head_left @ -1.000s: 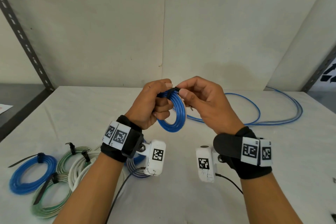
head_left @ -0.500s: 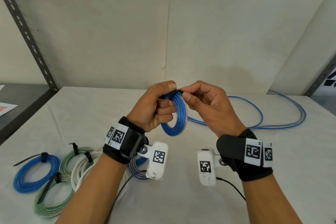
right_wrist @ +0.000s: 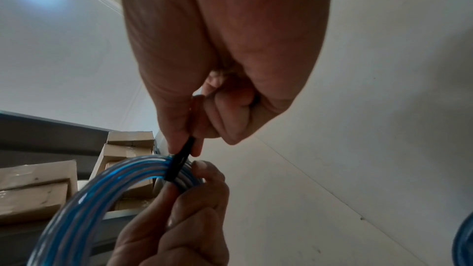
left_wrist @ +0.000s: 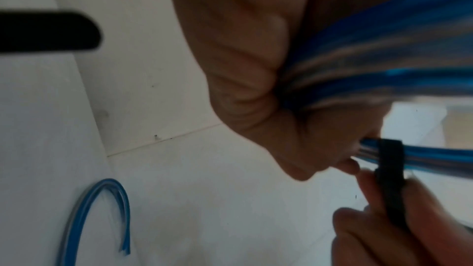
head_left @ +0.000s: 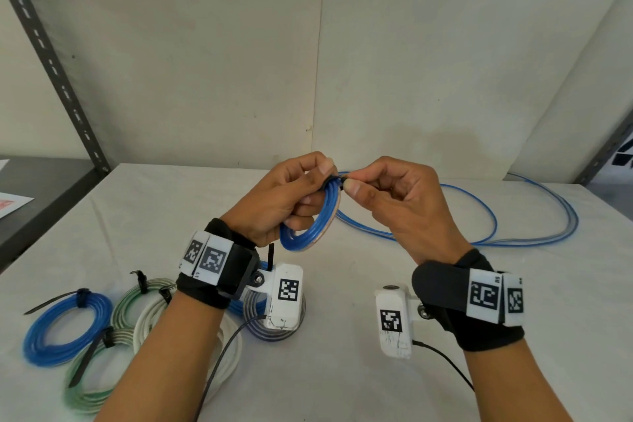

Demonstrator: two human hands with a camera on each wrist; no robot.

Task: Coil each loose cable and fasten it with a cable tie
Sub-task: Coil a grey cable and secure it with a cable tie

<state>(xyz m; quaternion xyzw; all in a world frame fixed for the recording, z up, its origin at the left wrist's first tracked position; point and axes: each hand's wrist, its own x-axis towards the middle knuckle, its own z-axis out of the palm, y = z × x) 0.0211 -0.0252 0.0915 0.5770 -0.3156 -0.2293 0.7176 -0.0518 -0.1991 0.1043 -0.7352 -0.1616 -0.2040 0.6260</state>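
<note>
Your left hand (head_left: 277,202) grips the blue coil (head_left: 310,233) above the table (head_left: 342,380); your right hand (head_left: 394,202) pinches the tie (right_wrist: 180,161), now pulled further right. Tied coils (head_left: 68,325) lie left, loose cable (head_left: 479,216) behind.

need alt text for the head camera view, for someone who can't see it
Two hands hold a small blue cable coil above a white table: the left hand grips the coil while the right hand pinches a black cable tie at its top. Tied coils lie at left; a loose blue cable lies behind.
</note>
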